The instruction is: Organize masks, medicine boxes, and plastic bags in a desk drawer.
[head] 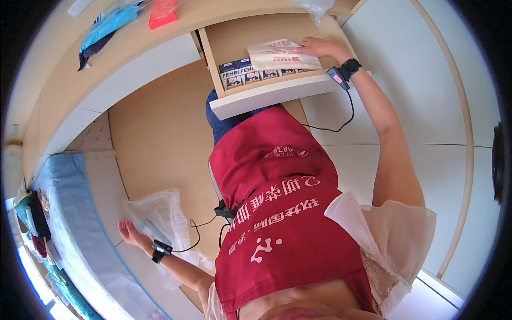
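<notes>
My right hand (pixel 324 48) is over the right side of a pulled-out drawer (pixel 262 96), on the end of a cream bag (pixel 276 58) with red print. One finger lies across the bag's face, and others reach past its edge. The bag partly covers a row of small dark-blue and white boxes (pixel 244 76) along the drawer front. Off to the lower left, my left hand (pixel 134 235) has its fingers apart, with nothing visible in it. Beside and beneath it is a clear plastic bag (pixel 174 200) with something bluish inside.
The desk (pixel 132 44) bears a light-blue plastic package (pixel 110 26) and a red packet (pixel 163 14). Clear plastic (pixel 318 8) overhangs near the drawer's back. White cabinet panels (pixel 400 108) stand at right. A blue-edged bed (pixel 88 224) lies at left. Cables run from both wrist devices.
</notes>
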`<state>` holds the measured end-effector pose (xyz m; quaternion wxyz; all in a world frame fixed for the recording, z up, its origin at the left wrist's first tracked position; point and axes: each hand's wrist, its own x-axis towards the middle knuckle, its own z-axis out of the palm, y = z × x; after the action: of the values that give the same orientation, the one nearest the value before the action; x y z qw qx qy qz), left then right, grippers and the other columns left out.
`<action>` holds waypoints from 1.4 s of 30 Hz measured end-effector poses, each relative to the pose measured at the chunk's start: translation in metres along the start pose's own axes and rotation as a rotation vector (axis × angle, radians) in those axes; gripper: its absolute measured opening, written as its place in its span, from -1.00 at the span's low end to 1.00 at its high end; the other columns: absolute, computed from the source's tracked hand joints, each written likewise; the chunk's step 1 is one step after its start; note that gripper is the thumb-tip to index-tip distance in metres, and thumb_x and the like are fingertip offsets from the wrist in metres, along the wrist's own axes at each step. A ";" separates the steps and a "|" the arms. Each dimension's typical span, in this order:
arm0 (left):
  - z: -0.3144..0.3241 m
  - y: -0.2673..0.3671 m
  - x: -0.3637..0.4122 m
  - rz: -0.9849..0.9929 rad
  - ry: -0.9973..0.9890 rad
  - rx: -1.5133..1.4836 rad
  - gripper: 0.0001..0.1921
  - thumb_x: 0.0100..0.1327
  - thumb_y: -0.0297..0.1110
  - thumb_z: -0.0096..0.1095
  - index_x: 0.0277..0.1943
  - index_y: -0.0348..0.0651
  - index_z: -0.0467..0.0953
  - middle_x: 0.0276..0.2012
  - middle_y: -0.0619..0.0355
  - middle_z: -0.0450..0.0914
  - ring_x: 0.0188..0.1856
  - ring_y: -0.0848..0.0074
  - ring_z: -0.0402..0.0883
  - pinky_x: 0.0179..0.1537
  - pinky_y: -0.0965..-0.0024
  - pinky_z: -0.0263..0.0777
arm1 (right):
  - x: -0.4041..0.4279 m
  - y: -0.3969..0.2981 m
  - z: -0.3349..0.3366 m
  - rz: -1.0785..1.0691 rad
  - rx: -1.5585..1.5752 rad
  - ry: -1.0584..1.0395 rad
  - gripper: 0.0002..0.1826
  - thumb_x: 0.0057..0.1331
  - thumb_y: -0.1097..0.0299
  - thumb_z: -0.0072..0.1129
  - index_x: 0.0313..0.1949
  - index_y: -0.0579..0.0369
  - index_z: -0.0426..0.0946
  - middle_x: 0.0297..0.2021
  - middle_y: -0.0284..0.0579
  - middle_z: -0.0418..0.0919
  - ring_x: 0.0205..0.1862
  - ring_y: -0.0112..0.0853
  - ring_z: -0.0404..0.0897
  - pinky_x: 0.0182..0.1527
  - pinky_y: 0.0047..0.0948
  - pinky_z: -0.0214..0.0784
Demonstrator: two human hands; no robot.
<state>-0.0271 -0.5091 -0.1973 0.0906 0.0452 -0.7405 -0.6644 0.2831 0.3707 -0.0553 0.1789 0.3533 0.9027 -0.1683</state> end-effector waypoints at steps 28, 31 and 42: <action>0.615 0.228 -0.193 1.060 -1.570 0.573 -0.56 0.34 -0.38 0.25 0.27 -0.15 0.54 0.00 -0.19 0.70 0.07 -0.08 0.66 0.13 -0.01 0.52 | 0.017 -0.006 0.028 -0.238 1.356 -0.212 -0.62 0.55 0.46 0.03 0.30 0.07 0.55 0.06 -0.28 0.66 -0.07 -0.66 0.62 -0.03 -0.69 0.52; 0.630 0.224 -0.180 1.014 -1.503 0.481 -0.65 0.38 -0.36 0.19 0.18 -0.18 0.61 -0.07 -0.21 0.71 0.03 -0.10 0.66 0.09 -0.03 0.52 | 0.007 -0.019 0.017 -0.211 1.295 -0.133 -0.59 0.58 0.29 0.06 0.34 0.07 0.50 0.13 -0.22 0.62 0.06 -0.58 0.60 0.12 -0.61 0.48; 0.662 0.224 -0.170 0.945 -1.520 0.529 -0.55 0.44 -0.09 0.23 0.13 -0.34 0.62 -0.05 -0.33 0.68 0.04 -0.15 0.65 0.10 0.03 0.49 | 0.000 -0.017 0.013 -0.298 0.975 0.067 -0.40 0.42 0.03 0.37 0.24 0.23 0.55 0.12 -0.21 0.62 0.16 -0.46 0.56 0.31 -0.37 0.36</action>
<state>0.0229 0.1938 -0.0543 -0.1707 -0.6886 -0.6697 -0.2194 0.2740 0.3536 -0.0636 -0.0617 0.2682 0.7652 -0.5820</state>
